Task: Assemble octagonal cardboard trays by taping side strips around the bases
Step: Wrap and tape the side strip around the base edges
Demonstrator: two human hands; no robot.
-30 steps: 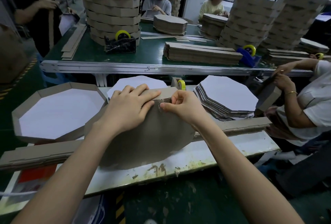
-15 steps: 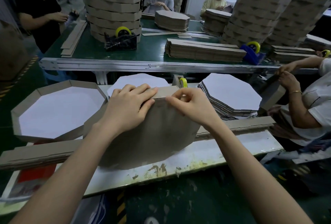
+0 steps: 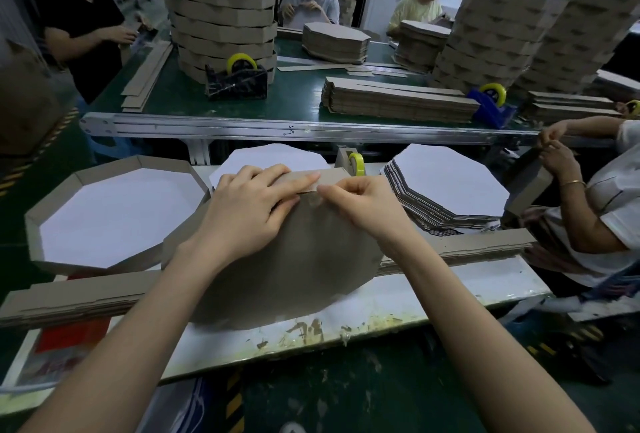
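One tilted tray [image 3: 294, 276]: left hand [image 3: 249, 204] flat on its strip [image 3: 329, 178], right hand [image 3: 360, 204] pinching barely visible tape [image 3: 311, 202].

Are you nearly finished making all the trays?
Not nearly. One tray stands finished on the left. Now the left hand presses a strip onto a base while the right hand pinches it. A stack of bases and piles of strips are left.

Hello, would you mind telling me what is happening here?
A person is fitting a side strip to a cardboard base, which stands tilted, brown side toward them. Their left hand presses the strip flat along the top edge, while the right hand pinches it at the joint. A finished tray lies to the left, and a stack of bases waits on the right.
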